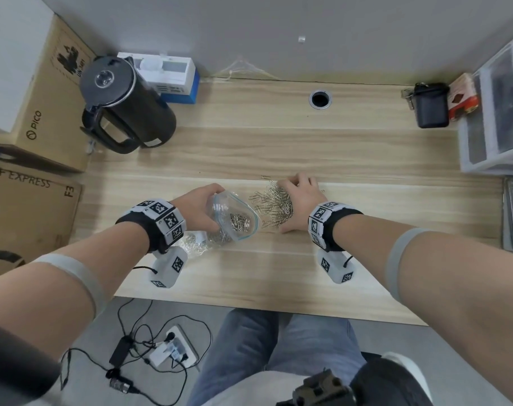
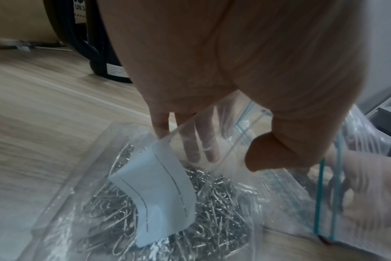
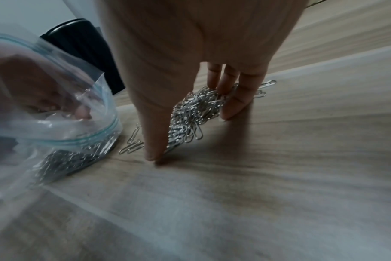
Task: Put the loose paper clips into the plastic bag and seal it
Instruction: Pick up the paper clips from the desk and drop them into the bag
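Note:
A clear zip plastic bag [image 1: 234, 218] with a teal seal line lies on the wooden table [image 1: 278, 271], mouth facing right, with many silver clips and a white label [image 2: 159, 199] inside. My left hand [image 1: 214, 206] holds its mouth open: thumb [image 2: 263, 155] on the upper rim, fingers [image 2: 199, 141] seen through the plastic. Just right of the mouth lies a pile of loose paper clips [image 1: 272, 206]. My right hand [image 1: 296, 200] is cupped over it, its thumb [image 3: 154, 141] and fingers [image 3: 232, 98] down on the table either side of the heap [image 3: 194, 109]. A few stray clips [image 3: 132, 141] lie between the hand and the bag [image 3: 56, 123].
A black kettle [image 1: 126, 104] and cardboard boxes [image 1: 44, 112] stand at the left, and a blue-white box [image 1: 173, 74] at the back. A cable hole [image 1: 320, 99], a black case [image 1: 429, 105] and a plastic drawer unit [image 1: 495, 112] are at the back right.

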